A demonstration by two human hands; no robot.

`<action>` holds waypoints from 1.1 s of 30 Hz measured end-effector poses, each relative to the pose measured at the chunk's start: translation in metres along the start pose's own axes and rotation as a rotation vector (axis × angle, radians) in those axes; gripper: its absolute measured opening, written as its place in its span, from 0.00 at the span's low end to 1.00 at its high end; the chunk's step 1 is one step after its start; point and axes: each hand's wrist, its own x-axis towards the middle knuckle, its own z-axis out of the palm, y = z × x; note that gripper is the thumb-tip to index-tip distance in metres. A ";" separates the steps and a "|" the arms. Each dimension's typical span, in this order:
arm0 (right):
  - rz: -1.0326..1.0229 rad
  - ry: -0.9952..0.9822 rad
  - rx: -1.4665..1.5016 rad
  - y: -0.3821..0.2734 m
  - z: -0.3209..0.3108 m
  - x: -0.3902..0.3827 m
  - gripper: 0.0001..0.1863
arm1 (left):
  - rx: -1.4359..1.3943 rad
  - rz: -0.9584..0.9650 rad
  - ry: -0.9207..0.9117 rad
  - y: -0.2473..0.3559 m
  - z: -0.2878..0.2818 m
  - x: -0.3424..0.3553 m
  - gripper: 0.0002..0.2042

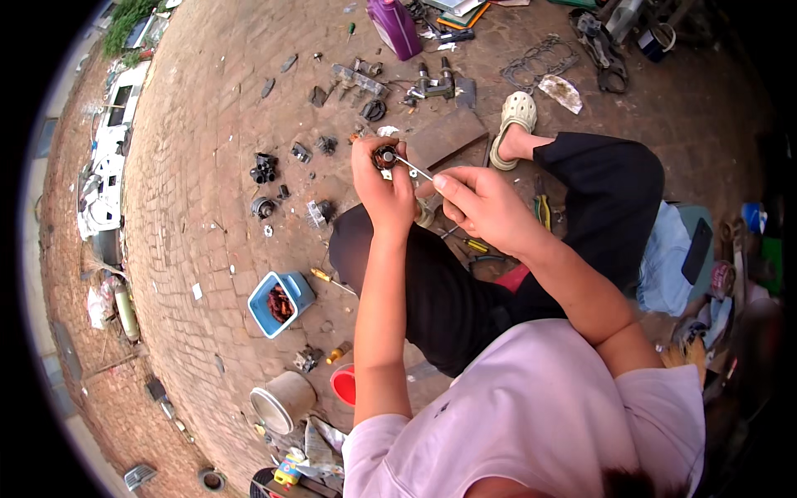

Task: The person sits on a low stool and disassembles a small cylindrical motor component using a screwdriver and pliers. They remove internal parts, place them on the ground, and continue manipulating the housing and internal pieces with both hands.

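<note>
My left hand (378, 187) is closed around a small round part (384, 157), dark with a copper-coloured edge and a pale metal centre. Between the fingers of my right hand (488, 204) is a thin, shiny metal rod (417, 170). Its far end reaches the face of the round part. The rod's other end is hidden in my right hand, so its exact kind cannot be told. Both hands are held up over my bent left knee.
Black motor parts (263, 168) lie on the brick ground to the left. Nearer stand a blue basin (259, 309) holding reddish-brown pieces, a whitish bucket (274, 407) and a red container (342, 384). Pliers (543, 212) lie by my legs. Farther off are a flat metal plate (444, 137) and a purple jug (393, 29).
</note>
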 end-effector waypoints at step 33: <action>-0.250 0.022 -0.438 0.010 -0.018 0.014 0.10 | -0.141 -0.200 -0.293 -0.001 -0.019 -0.003 0.08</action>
